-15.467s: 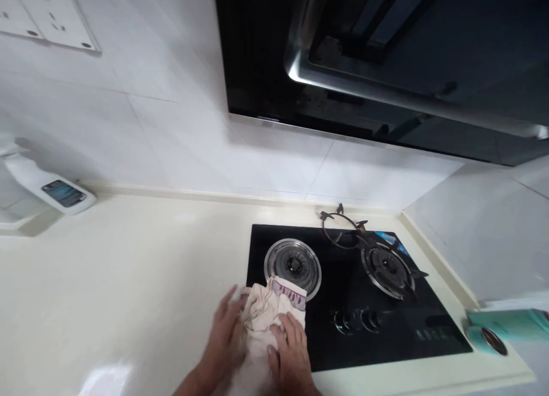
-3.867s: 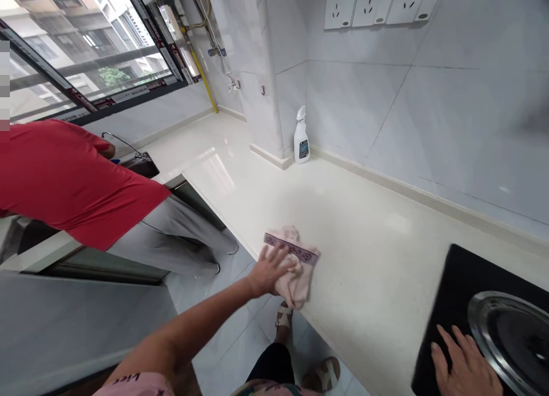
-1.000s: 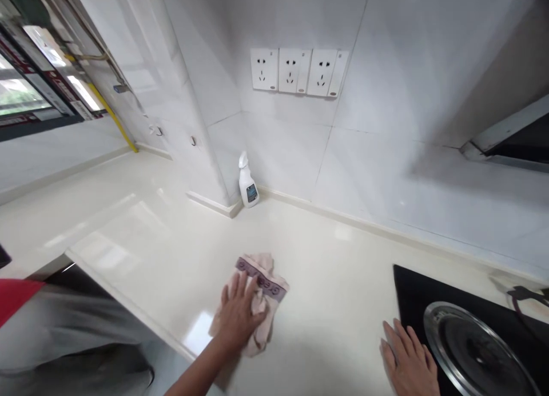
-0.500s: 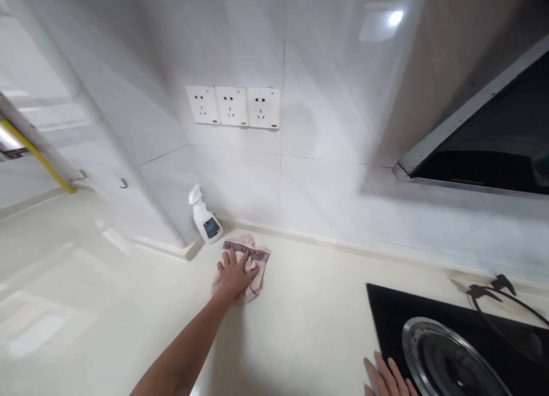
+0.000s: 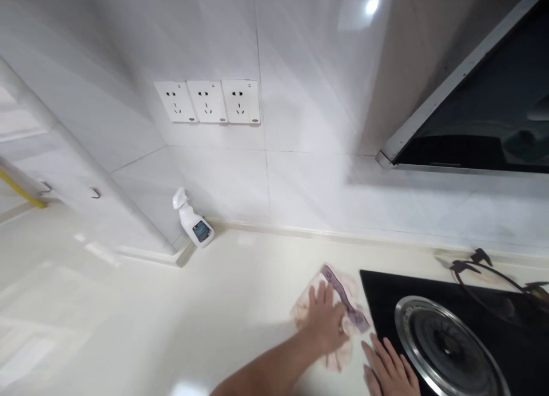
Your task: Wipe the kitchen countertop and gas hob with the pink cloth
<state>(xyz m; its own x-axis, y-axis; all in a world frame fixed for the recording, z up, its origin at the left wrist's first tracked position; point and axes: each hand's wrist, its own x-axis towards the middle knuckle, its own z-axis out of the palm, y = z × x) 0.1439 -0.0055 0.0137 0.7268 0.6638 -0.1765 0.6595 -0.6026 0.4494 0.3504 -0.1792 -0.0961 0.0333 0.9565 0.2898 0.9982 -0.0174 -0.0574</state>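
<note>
A pale pink cloth (image 5: 354, 287) with a purple printed band lies on the cream countertop, just left of the black cooktop (image 5: 386, 284). My left hand (image 5: 323, 321) presses down on it, palm down, fingers bent against the fabric, some of which bunches by the thumb. Close by on the right, my right hand (image 5: 391, 368) rests with fingers outstretched at the cooktop's left edge, holding nothing. Its wrist is cut off by the frame's bottom.
A white spray bottle (image 5: 194, 220) leans in the corner by the wall. Above it are several wall sockets (image 5: 207, 102). A range hood (image 5: 472, 115) juts out at upper right. The burner's metal ring (image 5: 405, 321) sits on the cooktop, with a dark hose (image 5: 501, 273) behind.
My left hand has slid the cloth rightward along the counter, from near the spray bottle to beside the cooktop. My right hand stays near the cooktop's edge. The view has shifted slightly right.
</note>
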